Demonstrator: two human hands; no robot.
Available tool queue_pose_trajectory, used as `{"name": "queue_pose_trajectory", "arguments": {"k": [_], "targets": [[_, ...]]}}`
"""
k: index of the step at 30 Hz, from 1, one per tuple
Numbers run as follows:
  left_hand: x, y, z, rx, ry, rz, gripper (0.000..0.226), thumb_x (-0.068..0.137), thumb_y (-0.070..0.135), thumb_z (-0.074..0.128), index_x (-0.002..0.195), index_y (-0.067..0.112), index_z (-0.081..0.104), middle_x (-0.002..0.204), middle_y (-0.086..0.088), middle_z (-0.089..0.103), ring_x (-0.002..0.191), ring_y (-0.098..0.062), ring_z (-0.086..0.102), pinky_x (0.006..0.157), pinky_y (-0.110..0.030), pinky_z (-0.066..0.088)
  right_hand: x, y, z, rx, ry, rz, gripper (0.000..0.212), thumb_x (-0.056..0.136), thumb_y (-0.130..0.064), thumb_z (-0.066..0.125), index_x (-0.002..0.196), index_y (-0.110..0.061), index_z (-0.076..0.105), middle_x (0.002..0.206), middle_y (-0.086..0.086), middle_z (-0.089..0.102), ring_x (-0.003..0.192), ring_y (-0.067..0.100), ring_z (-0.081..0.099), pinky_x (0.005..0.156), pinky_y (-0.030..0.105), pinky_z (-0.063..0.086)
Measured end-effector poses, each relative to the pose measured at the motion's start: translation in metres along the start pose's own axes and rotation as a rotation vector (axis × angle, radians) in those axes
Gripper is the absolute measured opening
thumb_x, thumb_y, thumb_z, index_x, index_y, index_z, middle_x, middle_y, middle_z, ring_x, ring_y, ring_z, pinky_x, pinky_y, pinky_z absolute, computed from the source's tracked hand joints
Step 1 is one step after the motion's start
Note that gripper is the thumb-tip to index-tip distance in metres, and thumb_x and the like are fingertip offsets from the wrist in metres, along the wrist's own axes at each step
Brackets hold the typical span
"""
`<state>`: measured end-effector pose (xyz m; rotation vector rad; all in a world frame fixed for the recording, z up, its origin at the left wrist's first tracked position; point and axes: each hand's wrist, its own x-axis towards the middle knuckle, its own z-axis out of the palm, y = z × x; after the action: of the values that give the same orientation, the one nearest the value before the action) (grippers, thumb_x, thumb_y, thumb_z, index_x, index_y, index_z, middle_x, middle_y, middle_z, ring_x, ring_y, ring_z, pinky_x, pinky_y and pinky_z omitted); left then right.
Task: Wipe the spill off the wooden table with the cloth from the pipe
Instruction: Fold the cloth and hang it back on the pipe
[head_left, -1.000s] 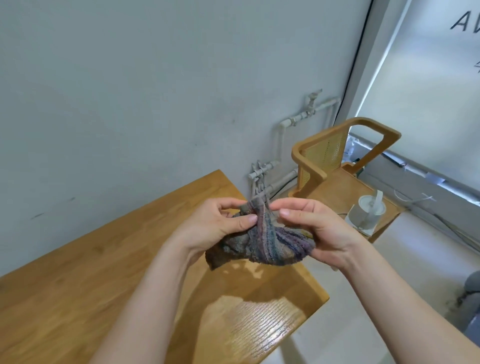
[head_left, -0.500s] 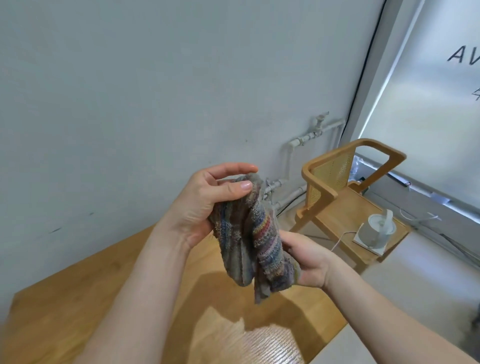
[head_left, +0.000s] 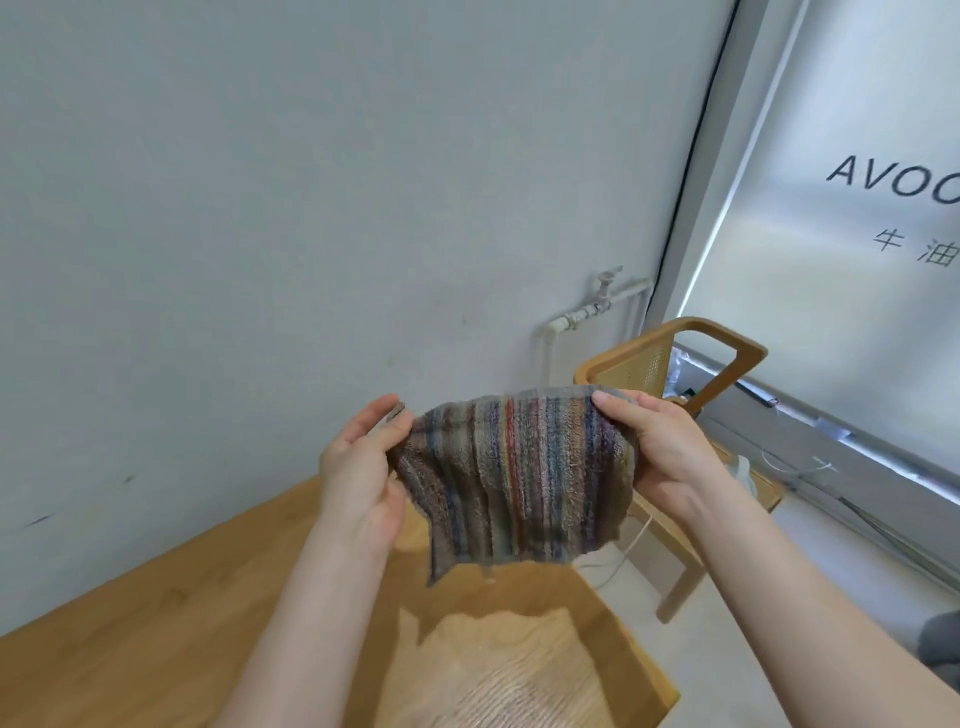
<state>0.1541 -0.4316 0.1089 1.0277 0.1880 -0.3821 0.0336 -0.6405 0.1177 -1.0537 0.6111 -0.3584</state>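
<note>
Showing the dark letters "AVOC", cut off at the frame edge, above the characters 牛油, a frosted window (head_left: 857, 130) fills the right side. A grey wall (head_left: 311, 208) carries one white pipe (head_left: 597, 309), with one wooden chair (head_left: 691, 353) beside it. Below lies one wooden table (head_left: 130, 649). One striped cloth (head_left: 519, 473) hangs spread above the table, clear of it. Two hands pinch its top corners: left hand (head_left: 358, 483) and right hand (head_left: 670, 457), thumbs toward the camera.
</note>
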Motion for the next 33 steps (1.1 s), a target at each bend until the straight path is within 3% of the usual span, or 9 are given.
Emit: {"name": "queue_pose_trajectory", "arguments": {"k": [4, 9, 12, 16, 19, 25, 28, 30, 33], "targets": [[0.001, -0.018, 0.029, 0.034, -0.018, 0.176, 0.027, 0.084, -0.006, 0.061, 0.1, 0.013, 0.07, 0.104, -0.013, 0.063, 0.095, -0.026, 0.061, 0.098, -0.04, 0.047, 0.011, -0.008, -0.003, 0.037, 0.001, 0.031, 0.009, 0.088, -0.005, 0.064, 0.097, -0.003, 0.066, 0.079, 0.015, 0.071, 0.062, 0.02, 0.068, 0.053, 0.026, 0.054], [-0.011, -0.047, 0.1, 0.453, -0.255, 0.45, 0.028, 0.082, -0.002, 0.068, 0.099, 0.019, 0.071, 0.077, 0.0, 0.051, 0.072, -0.014, 0.051, 0.071, -0.027, 0.047, 0.041, -0.015, -0.002, -0.071, -0.26, -0.036, 0.015, 0.091, -0.005, 0.061, 0.085, -0.004, 0.075, 0.087, 0.018, 0.074, 0.073, 0.024, 0.069, 0.065, 0.029, 0.054], [-0.004, -0.061, 0.137, 0.605, -0.305, 0.488, 0.03, 0.08, -0.002, 0.069, 0.104, 0.017, 0.069, 0.071, 0.003, 0.055, 0.069, -0.011, 0.051, 0.069, -0.022, 0.047, 0.068, -0.029, -0.012, -0.182, -0.354, -0.089, 0.022, 0.095, -0.01, 0.057, 0.088, -0.006, 0.077, 0.091, 0.018, 0.075, 0.077, 0.02, 0.069, 0.066, 0.028, 0.05], [0.012, -0.072, 0.172, 0.606, -0.24, 0.434, 0.026, 0.087, 0.003, 0.064, 0.11, 0.015, 0.067, 0.08, -0.008, 0.071, 0.079, -0.019, 0.065, 0.084, -0.04, 0.057, 0.101, -0.053, -0.037, -0.224, -0.411, -0.13, 0.022, 0.096, -0.013, 0.056, 0.093, -0.005, 0.076, 0.088, 0.016, 0.075, 0.075, 0.016, 0.07, 0.063, 0.025, 0.051], [0.021, -0.084, 0.19, 0.63, -0.115, 0.473, 0.024, 0.084, 0.003, 0.068, 0.102, 0.017, 0.071, 0.075, -0.007, 0.07, 0.073, -0.019, 0.064, 0.079, -0.049, 0.057, 0.117, -0.066, -0.048, -0.231, -0.462, -0.131, 0.025, 0.095, -0.008, 0.056, 0.082, -0.01, 0.077, 0.078, 0.008, 0.076, 0.069, 0.01, 0.07, 0.058, 0.017, 0.05], [0.027, -0.089, 0.208, 1.102, 0.017, 0.958, 0.015, 0.077, 0.011, 0.073, 0.085, 0.023, 0.073, 0.07, 0.008, 0.066, 0.063, -0.003, 0.057, 0.06, -0.016, 0.046, 0.145, -0.078, -0.058, -0.381, -0.633, -0.179, 0.029, 0.092, -0.002, 0.051, 0.083, -0.009, 0.078, 0.081, 0.016, 0.067, 0.076, 0.023, 0.058, 0.076, 0.036, 0.048], [0.037, -0.082, 0.2, 1.319, -0.119, 1.166, 0.013, 0.077, 0.016, 0.073, 0.089, 0.02, 0.075, 0.078, 0.007, 0.063, 0.07, -0.002, 0.055, 0.063, -0.016, 0.044, 0.153, -0.09, -0.062, -0.505, -0.714, -0.189, 0.018, 0.092, -0.006, 0.059, 0.086, -0.004, 0.076, 0.077, 0.006, 0.068, 0.076, 0.009, 0.06, 0.077, 0.025, 0.048], [0.041, -0.08, 0.199, 1.344, -0.182, 1.178, 0.012, 0.078, 0.018, 0.073, 0.089, 0.021, 0.074, 0.08, 0.007, 0.061, 0.071, -0.003, 0.054, 0.063, -0.017, 0.044, 0.158, -0.093, -0.065, -0.477, -0.744, -0.143, 0.014, 0.091, -0.009, 0.064, 0.089, -0.003, 0.076, 0.072, 0.002, 0.068, 0.066, 0.006, 0.058, 0.067, 0.017, 0.046], [0.051, -0.085, 0.199, 1.14, -0.145, 0.95, 0.022, 0.07, 0.024, 0.082, 0.087, 0.026, 0.068, 0.077, 0.011, 0.062, 0.069, -0.003, 0.054, 0.063, -0.021, 0.046, 0.172, -0.097, -0.066, -0.491, -0.756, -0.17, 0.014, 0.088, -0.018, 0.068, 0.087, -0.008, 0.079, 0.077, 0.01, 0.066, 0.072, 0.019, 0.048, 0.071, 0.028, 0.038]]}}
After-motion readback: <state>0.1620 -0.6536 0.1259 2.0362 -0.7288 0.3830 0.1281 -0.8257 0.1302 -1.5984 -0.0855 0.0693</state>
